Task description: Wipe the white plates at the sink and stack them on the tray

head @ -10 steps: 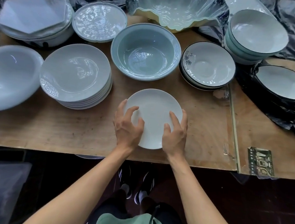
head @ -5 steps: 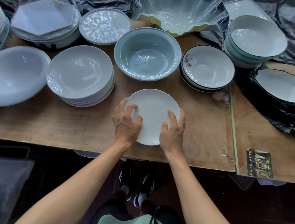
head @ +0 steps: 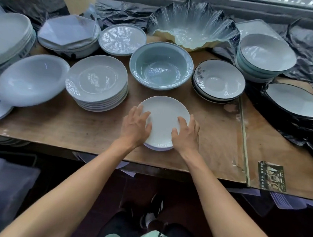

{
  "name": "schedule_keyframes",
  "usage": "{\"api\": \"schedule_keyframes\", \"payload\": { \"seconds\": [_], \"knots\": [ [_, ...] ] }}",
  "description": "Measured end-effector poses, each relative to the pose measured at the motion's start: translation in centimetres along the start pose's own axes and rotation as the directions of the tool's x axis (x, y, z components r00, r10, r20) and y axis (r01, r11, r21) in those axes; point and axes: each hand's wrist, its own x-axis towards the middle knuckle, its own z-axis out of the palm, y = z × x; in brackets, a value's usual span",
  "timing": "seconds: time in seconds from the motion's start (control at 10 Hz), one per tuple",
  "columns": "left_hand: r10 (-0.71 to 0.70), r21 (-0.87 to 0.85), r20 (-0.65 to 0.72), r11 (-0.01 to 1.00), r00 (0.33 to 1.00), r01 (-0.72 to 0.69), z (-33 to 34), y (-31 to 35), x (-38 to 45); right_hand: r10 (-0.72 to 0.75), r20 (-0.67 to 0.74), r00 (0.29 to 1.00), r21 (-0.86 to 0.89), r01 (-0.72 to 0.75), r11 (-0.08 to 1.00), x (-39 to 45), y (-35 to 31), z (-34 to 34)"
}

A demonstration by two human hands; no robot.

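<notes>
At the near edge of a wooden table (head: 76, 127) crowded with crockery, a person's left hand (head: 135, 127) and right hand (head: 186, 134) rest, fingers spread and loosely bent, on either side of a white plate (head: 164, 119). Compared with a second ago the plate sits in almost the same spot, and a second rim now shows just beneath it, suggesting it has been set on another. No sink, cloth or tray is visible, so wiping looks not yet begun.

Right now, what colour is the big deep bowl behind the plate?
Pale blue-green bowl, clearest in the head view.
</notes>
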Motion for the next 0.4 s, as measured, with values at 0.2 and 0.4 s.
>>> {"api": "schedule_keyframes", "payload": {
  "seconds": [0.2,0.4],
  "knots": [
    [0.17,0.186,0.02,0.968,0.985,-0.17,-4.4,0.3,-1.8,-0.089,0.095,0.991,-0.109,0.099,0.989,-1.5,-0.8,-2.5],
    [0.301,0.27,-0.013,0.919,0.954,-0.286,-9.2,0.9,-4.2,-0.186,0.188,0.964,-0.196,0.222,0.955,-5.0,-2.6,-6.3]
  ]
}}
